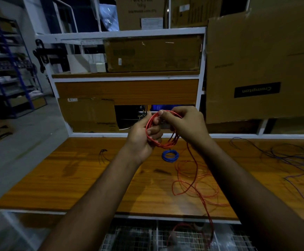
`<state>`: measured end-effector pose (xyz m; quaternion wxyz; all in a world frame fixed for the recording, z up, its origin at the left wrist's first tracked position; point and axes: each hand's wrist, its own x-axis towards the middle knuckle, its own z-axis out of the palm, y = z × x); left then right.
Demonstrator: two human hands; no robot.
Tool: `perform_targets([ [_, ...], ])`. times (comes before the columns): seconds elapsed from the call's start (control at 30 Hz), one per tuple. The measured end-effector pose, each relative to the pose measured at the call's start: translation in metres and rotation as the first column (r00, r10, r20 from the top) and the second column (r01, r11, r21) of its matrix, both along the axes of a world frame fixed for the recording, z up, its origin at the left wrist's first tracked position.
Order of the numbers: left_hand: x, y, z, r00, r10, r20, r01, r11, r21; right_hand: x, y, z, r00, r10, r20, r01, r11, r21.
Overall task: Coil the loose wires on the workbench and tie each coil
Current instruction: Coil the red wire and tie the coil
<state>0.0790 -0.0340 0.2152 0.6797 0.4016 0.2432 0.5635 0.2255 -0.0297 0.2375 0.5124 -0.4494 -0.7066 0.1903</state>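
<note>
A red wire coil (163, 145) hangs in the air above the wooden workbench (86, 178). My left hand (144, 137) grips the coil's left side with curled fingers. My right hand (185, 124) pinches the top of the same coil between thumb and fingers. The red wire's loose tail (195, 183) trails down from the coil, loops over the bench and drops past its front edge. A small blue wire coil (170, 156) lies flat on the bench just below my hands. A loose purple wire (292, 160) sprawls over the right part of the bench.
A short black wire piece (102, 155) lies on the bench's left part. Cardboard boxes (260, 66) and a white shelf frame (125, 78) stand behind the bench. A wire mesh basket (174, 238) sits below the front edge. Blue racks (11, 69) stand far left.
</note>
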Motion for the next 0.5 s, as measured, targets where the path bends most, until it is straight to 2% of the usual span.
perform_targets([
  [0.17,0.0,0.002,0.003,1.0,0.012,0.011,-0.011,0.999,-0.042,-0.001,0.002,-0.01,0.981,0.096,-0.168,-0.109,0.992,-0.066],
  [0.33,-0.003,0.004,0.004,0.999,-0.036,0.02,0.037,0.999,-0.029,0.0,0.008,-0.019,0.982,0.159,-0.102,-0.169,0.981,-0.094],
  [0.5,-0.001,0.004,-0.002,0.991,-0.109,0.076,0.114,0.992,-0.063,0.002,0.007,-0.012,0.972,0.2,-0.122,-0.221,0.956,-0.192],
])
